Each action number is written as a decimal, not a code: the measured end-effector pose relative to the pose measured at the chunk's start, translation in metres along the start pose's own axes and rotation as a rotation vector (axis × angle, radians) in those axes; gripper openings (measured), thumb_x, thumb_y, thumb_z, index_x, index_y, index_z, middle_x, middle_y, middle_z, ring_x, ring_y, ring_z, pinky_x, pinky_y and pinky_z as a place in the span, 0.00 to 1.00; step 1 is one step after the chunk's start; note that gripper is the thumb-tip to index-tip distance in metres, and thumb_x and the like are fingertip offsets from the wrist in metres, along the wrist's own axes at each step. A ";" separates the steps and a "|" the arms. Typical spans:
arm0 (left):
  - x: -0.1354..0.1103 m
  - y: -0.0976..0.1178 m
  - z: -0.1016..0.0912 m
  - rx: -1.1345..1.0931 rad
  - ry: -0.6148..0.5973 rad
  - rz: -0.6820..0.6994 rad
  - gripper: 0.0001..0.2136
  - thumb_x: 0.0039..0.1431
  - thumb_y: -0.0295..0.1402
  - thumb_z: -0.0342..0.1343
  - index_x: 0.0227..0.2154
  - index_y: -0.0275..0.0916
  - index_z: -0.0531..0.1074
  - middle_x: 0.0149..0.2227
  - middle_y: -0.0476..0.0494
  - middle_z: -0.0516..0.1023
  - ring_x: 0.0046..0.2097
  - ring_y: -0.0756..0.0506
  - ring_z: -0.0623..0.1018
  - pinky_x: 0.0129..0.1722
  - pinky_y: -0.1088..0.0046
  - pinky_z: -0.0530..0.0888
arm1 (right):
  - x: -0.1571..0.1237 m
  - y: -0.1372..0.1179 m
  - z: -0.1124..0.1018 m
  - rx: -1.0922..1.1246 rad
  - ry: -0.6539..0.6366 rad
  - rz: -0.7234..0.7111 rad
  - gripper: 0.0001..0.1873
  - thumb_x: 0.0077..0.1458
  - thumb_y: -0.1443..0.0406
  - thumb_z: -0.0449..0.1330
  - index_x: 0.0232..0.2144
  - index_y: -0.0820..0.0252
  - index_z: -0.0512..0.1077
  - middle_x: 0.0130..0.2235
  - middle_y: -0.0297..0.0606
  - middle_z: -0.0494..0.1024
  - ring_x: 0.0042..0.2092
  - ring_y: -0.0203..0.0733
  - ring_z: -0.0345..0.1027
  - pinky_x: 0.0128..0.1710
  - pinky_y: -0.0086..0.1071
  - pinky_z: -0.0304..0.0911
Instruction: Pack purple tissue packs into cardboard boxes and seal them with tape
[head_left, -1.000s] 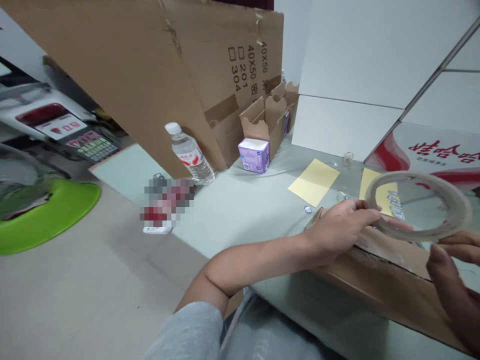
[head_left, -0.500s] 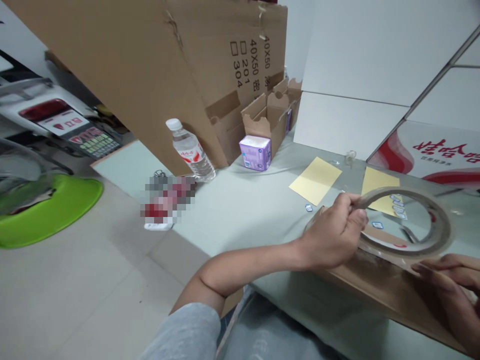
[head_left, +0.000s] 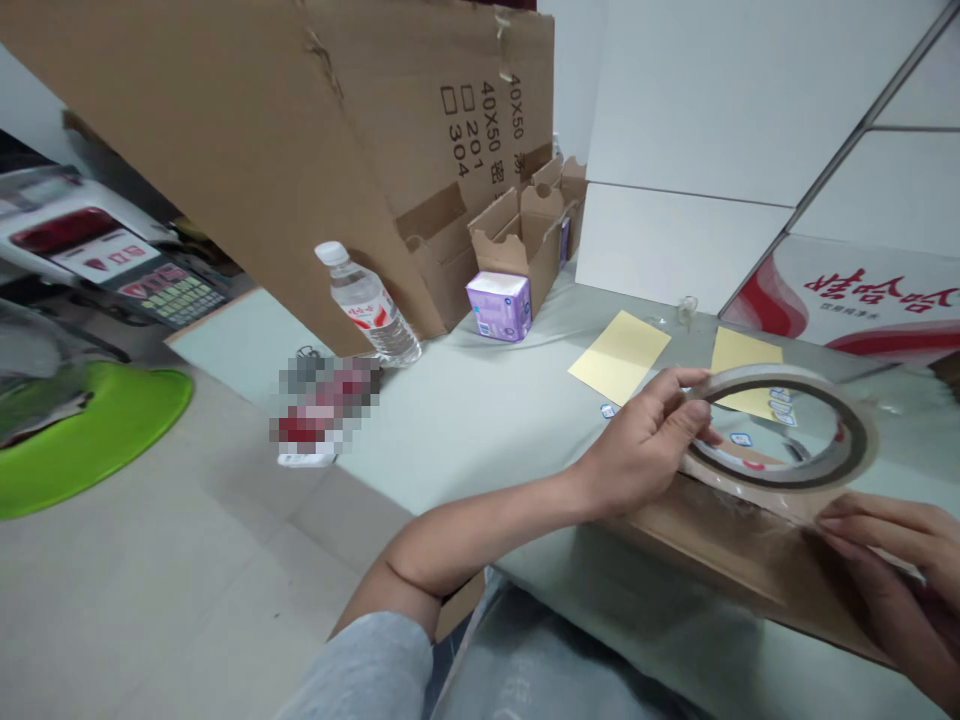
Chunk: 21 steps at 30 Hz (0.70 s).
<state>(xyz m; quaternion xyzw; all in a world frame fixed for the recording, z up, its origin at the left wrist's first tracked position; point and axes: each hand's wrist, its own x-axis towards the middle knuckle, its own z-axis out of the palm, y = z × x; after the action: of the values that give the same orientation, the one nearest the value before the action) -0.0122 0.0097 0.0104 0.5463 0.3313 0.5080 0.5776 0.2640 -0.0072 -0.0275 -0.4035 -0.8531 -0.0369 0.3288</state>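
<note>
Roll of packing tape (head_left: pixel 861 452): held tilted above a long cardboard box (head_left: pixel 720 545) at the near right of the table (head_left: pixel 450 440). Its left rim is grasped between the thumb and fingers of the left hand (head_left: pixel 651 435). The fingertips of the right hand (head_left: pixel 892 560) are drawn together by its near right rim; whether tape is pinched there cannot be told.

Yellow sheets, two: one (head_left: pixel 621 357) laid left of the roll, one (head_left: pixel 731 350) beyond it, partly covered by the ring.

Tissue pack (head_left: pixel 499 307), purple: placed before an opened small carton (head_left: pixel 546 235).

Water bottle (head_left: pixel 371 310), white-capped: stood left of the pack, beside a large printed carton (head_left: pixel 247 150).
</note>
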 end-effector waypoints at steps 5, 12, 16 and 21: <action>-0.002 0.001 -0.005 0.177 0.008 0.016 0.12 0.68 0.35 0.45 0.51 0.38 0.63 0.32 0.50 0.69 0.37 0.48 0.73 0.42 0.71 0.69 | 0.020 -0.036 -0.006 0.050 -0.024 -0.196 0.07 0.62 0.70 0.54 0.39 0.52 0.69 0.35 0.40 0.79 0.35 0.42 0.77 0.30 0.33 0.72; -0.003 -0.002 -0.012 0.392 0.095 0.083 0.11 0.69 0.36 0.45 0.51 0.41 0.64 0.33 0.49 0.71 0.37 0.47 0.73 0.42 0.71 0.69 | 0.022 -0.042 -0.008 -0.013 -0.028 -0.206 0.10 0.61 0.76 0.53 0.41 0.59 0.69 0.36 0.42 0.78 0.35 0.39 0.74 0.32 0.29 0.68; -0.007 -0.002 -0.008 0.512 0.092 0.120 0.11 0.68 0.34 0.45 0.50 0.40 0.65 0.41 0.45 0.76 0.42 0.46 0.76 0.44 0.71 0.70 | 0.028 -0.046 -0.010 -0.079 -0.043 -0.256 0.10 0.61 0.76 0.54 0.40 0.60 0.71 0.36 0.43 0.78 0.35 0.40 0.72 0.32 0.31 0.66; -0.007 -0.003 -0.006 0.580 0.093 0.143 0.11 0.68 0.33 0.44 0.50 0.40 0.65 0.44 0.43 0.78 0.43 0.45 0.78 0.44 0.70 0.71 | 0.034 -0.050 -0.010 -0.094 -0.113 -0.248 0.12 0.63 0.76 0.52 0.38 0.61 0.73 0.37 0.43 0.79 0.35 0.40 0.71 0.32 0.31 0.65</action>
<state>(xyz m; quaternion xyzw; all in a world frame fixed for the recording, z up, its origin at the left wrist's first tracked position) -0.0194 0.0052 0.0047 0.6865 0.4493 0.4563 0.3445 0.2180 -0.0216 0.0101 -0.3114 -0.9108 -0.0943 0.2542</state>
